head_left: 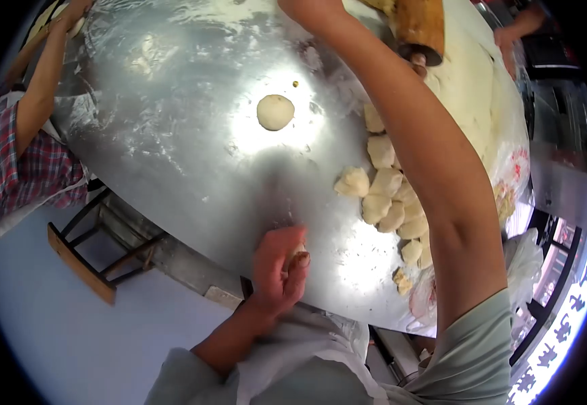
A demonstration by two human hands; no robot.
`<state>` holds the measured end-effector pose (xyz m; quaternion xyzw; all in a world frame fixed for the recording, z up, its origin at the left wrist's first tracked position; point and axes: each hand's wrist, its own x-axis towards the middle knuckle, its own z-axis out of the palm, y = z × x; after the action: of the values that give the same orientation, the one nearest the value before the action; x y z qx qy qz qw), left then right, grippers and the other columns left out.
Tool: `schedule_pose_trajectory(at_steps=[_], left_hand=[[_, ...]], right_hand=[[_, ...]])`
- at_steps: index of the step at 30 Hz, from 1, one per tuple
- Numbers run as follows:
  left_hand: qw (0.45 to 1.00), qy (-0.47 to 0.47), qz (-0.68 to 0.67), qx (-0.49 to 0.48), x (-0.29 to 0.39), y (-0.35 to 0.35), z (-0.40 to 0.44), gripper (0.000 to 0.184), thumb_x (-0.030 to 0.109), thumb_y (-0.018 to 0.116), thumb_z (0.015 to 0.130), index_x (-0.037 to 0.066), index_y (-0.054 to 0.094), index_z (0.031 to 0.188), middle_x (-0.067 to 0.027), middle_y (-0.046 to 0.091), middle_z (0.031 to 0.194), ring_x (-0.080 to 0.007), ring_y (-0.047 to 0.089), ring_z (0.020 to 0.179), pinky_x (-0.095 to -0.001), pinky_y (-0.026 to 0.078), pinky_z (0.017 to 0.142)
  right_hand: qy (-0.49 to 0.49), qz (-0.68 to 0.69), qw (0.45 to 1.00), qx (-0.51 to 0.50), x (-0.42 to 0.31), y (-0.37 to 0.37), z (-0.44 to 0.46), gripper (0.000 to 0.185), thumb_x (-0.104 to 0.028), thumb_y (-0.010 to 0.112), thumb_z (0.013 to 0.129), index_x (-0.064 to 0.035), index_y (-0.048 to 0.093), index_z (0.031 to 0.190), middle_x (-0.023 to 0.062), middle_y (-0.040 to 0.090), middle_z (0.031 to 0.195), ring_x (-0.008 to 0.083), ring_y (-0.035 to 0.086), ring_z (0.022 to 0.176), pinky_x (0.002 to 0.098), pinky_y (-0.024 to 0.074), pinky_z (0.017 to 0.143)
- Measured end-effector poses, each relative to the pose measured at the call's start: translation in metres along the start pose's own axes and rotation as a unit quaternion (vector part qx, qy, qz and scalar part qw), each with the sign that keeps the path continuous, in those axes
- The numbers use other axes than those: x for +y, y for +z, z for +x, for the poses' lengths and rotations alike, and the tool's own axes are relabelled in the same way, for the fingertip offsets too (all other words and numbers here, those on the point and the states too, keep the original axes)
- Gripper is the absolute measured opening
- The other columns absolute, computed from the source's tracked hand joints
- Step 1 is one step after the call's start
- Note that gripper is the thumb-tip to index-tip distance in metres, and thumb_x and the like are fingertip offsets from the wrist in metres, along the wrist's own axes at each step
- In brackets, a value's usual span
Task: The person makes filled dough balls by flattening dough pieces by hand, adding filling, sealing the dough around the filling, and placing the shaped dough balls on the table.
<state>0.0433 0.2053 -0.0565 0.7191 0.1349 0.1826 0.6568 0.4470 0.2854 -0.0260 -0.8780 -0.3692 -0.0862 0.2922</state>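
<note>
Round dough ball in the glare, left hand curled below it

Watching through the head camera from my end, I have the left hand [276,265] at the near edge of the metal counter [192,196], its fingers and thumb curled closed around a small pale piece [298,252]. It looks like dough, though motion blur and the covering fingers keep me from being certain.

My right hand [312,11] reaches across to the far side and is cut by the top edge of the view, so I cannot tell whether it is open or closed.

The round dough ball [275,112] sits alone in the bright reflection, between my two hands and touching neither. Flour streaks the surface around it, mostly toward the far left.

Under and beside my right forearm I see a cluster of dough lumps [376,208], several touching one another. Beyond the forearm, a wooden rolling pin [420,32] lies by a broad pale sheet of dough [472,84].

On the left, a co-worker in a checked shirt [33,158] has both arms stretched over the counter.
</note>
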Motion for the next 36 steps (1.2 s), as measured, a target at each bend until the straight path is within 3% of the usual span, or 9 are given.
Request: schedule_pose_trajectory(at_steps=[2, 4, 7, 10, 11, 15, 23, 30, 36], left_hand=[[0.999, -0.014, -0.029, 0.007, 0.0, 0.002, -0.002, 0.035, 0.018, 0.058, 0.104, -0.003, 0.056, 0.132, -0.0114, 0.063, 0.113, -0.0153, 0.057, 0.092, -0.0297, 0.048, 0.081], [0.998, -0.025, -0.065, 0.012, 0.002, 0.005, -0.001, 0.039, 0.021, 0.06, 0.104, -0.003, 0.054, 0.134, -0.0105, 0.06, 0.117, -0.0136, 0.056, 0.094, -0.0285, 0.048, 0.082], [0.999, 0.03, 0.007, 0.014, 0.004, 0.003, 0.005, 0.041, 0.023, 0.062, 0.104, -0.003, 0.053, 0.135, -0.0104, 0.057, 0.123, -0.0153, 0.057, 0.101, -0.0288, 0.048, 0.09], [0.998, 0.051, 0.02, 0.021, 0.006, 0.003, 0.006, 0.043, 0.019, 0.065, 0.102, -0.003, 0.052, 0.137, -0.0106, 0.055, 0.127, -0.0179, 0.058, 0.108, -0.0302, 0.048, 0.097], [0.996, 0.068, 0.056, 0.021, 0.006, 0.001, 0.006, 0.041, 0.008, 0.064, 0.1, -0.004, 0.054, 0.137, -0.0109, 0.054, 0.13, -0.0205, 0.058, 0.114, -0.0321, 0.047, 0.102], [0.999, 0.044, 0.031, 0.005, 0.013, 0.006, 0.007, 0.039, -0.003, 0.063, 0.096, -0.005, 0.057, 0.135, -0.0152, 0.058, 0.131, -0.0225, 0.06, 0.116, -0.0339, 0.049, 0.101], [0.943, -0.22, -0.239, -0.067, 0.042, 0.034, -0.004, 0.045, -0.009, 0.05, 0.097, -0.004, 0.05, 0.142, -0.0116, 0.06, 0.135, -0.0188, 0.061, 0.121, -0.032, 0.052, 0.101], [0.864, -0.297, -0.36, -0.187, 0.069, 0.049, -0.043, 0.044, -0.002, 0.045, 0.097, -0.003, 0.048, 0.141, -0.0131, 0.06, 0.132, -0.0205, 0.063, 0.117, -0.0358, 0.053, 0.099], [0.798, -0.304, -0.474, -0.216, 0.083, 0.044, -0.06, 0.038, 0.001, 0.043, 0.095, -0.002, 0.053, 0.132, -0.0129, 0.063, 0.123, -0.0235, 0.063, 0.116, -0.0397, 0.052, 0.1]], right_hand=[[-0.003, 0.066, 0.998, 0.014, 0.02, -0.008, -0.005, 0.024, -0.011, 0.073, 0.086, -0.001, 0.064, 0.105, 0.0268, 0.064, 0.118, 0.0476, 0.064, 0.104, 0.0525, 0.0522, 0.089], [-0.096, 0.015, 0.993, 0.067, 0.026, -0.005, -0.024, 0.021, -0.014, 0.071, 0.088, -0.0005, 0.063, 0.103, 0.0269, 0.065, 0.114, 0.0461, 0.065, 0.103, 0.0519, 0.0526, 0.087], [-0.15, -0.005, 0.985, 0.089, 0.007, -0.029, -0.07, 0.025, -0.014, 0.069, 0.086, -0.0027, 0.065, 0.108, 0.0229, 0.067, 0.11, 0.0421, 0.066, 0.103, 0.05, 0.0525, 0.085], [-0.058, 0.071, 0.995, 0.036, -0.042, -0.079, -0.159, 0.04, -0.014, 0.074, 0.081, -0.0033, 0.066, 0.119, 0.0191, 0.067, 0.116, 0.039, 0.061, 0.113, 0.0485, 0.0498, 0.093], [-0.048, 0.102, 0.993, 0.033, -0.049, -0.086, -0.188, 0.04, -0.017, 0.075, 0.083, -0.0028, 0.066, 0.12, 0.0188, 0.067, 0.117, 0.039, 0.062, 0.112, 0.0487, 0.0493, 0.094], [0.013, 0.141, 0.99, 0.022, -0.08, -0.114, -0.291, 0.042, -0.021, 0.074, 0.087, -0.0032, 0.064, 0.124, 0.0186, 0.066, 0.124, 0.0389, 0.06, 0.118, 0.0477, 0.0465, 0.101], [0.014, 0.081, 0.996, 0.029, -0.124, -0.155, -0.386, 0.052, -0.015, 0.072, 0.085, -0.0041, 0.059, 0.134, 0.0177, 0.062, 0.134, 0.0391, 0.055, 0.126, 0.0481, 0.0426, 0.108], [0.015, 0.132, 0.991, 0.026, -0.135, -0.184, -0.442, 0.06, -0.014, 0.064, 0.084, -0.0035, 0.053, 0.142, 0.0238, 0.06, 0.134, 0.0426, 0.055, 0.124, 0.0501, 0.0431, 0.107], [0.009, 0.125, 0.989, 0.082, -0.145, -0.189, -0.467, 0.041, -0.017, 0.06, 0.094, -0.0012, 0.059, 0.133, 0.0199, 0.064, 0.127, 0.0406, 0.059, 0.115, 0.0483, 0.0458, 0.101]])
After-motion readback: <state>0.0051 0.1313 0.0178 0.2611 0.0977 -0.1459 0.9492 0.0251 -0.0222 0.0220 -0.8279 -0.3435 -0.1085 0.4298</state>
